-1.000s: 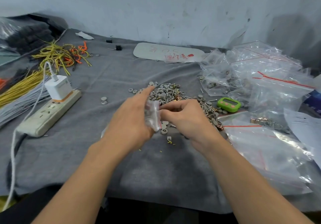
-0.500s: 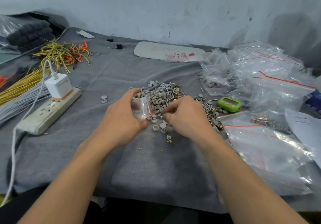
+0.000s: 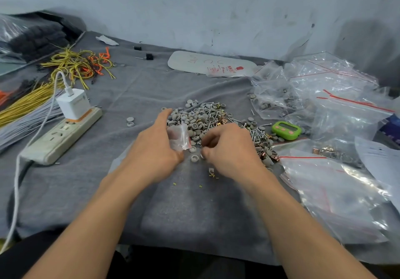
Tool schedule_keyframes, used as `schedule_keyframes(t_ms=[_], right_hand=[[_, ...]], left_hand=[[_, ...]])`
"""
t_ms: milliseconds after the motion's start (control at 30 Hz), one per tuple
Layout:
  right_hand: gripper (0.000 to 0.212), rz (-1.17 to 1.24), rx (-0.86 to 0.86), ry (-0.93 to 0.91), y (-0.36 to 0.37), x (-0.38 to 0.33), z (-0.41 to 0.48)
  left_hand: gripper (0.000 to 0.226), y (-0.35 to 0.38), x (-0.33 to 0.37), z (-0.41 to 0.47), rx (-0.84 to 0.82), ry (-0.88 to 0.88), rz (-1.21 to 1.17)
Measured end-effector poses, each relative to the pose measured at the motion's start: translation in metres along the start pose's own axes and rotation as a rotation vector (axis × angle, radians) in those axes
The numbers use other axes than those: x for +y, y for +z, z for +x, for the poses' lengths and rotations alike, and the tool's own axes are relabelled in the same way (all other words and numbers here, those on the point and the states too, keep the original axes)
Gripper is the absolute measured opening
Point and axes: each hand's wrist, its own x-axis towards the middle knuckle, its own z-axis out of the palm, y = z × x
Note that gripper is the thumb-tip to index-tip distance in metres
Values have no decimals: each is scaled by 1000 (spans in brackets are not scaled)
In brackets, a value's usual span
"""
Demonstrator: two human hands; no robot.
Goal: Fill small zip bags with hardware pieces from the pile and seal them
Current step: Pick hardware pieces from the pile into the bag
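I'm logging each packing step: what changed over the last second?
The right hand came off the small zip bag and reached down to the near edge of the pile; whether it pinches a piece is unclear. The left hand still holds the bag. Everything else stayed put.

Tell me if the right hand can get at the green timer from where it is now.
Probably yes. The green timer lies uncovered on the cloth just right of the right hand, with only loose screws and caps between them; the clear bags sit behind it, not over it.
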Motion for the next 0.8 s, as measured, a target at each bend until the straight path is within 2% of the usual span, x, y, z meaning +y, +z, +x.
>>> schedule_keyframes(t_ms=[100,267,500,600,700,767,800], right_hand=[[10,336,-8,9,-2,-3,0],[21,681,-174,47,5,-12,-3],[23,806,-286,50,6,-18,-4],[22,908,-189,134,-1,-16,0],[19,817,10,228,-6,-8,8],[19,463,98,171,-6,-1,11],[19,239,76,110,-4,1,10]], left_hand=[[97,1,5,-2,-7,28,26],[94,4,11,-5,-70,128,25],[78,8,10,-4,-37,188,-23],[69,6,9,-2,-2,175,-32],[63,4,8,0,22,150,-33],[61,3,7,2,42,137,-30],[61,3,6,2,56,130,-36]])
